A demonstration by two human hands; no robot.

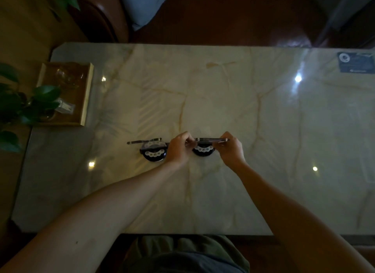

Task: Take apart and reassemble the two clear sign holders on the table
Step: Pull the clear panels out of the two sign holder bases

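Two clear sign holders stand side by side on the marble table (203,201), each seen from above as a thin dark-edged clear panel over a round black base with white dots. The left sign holder (153,152) stands alone, its panel's top edge showing as a thin line. The right sign holder (203,150) is between my hands. My left hand (181,147) pinches the left end of its clear panel (211,139). My right hand (231,148) grips the panel's right end. The panel sits over its base; whether it is seated or lifted is unclear.
A wooden tray (86,94) with glassware sits at the table's far left, with plant leaves (24,104) beside it. A dark blue card (355,62) lies at the far right corner. A brown chair (105,14) stands beyond the far edge.
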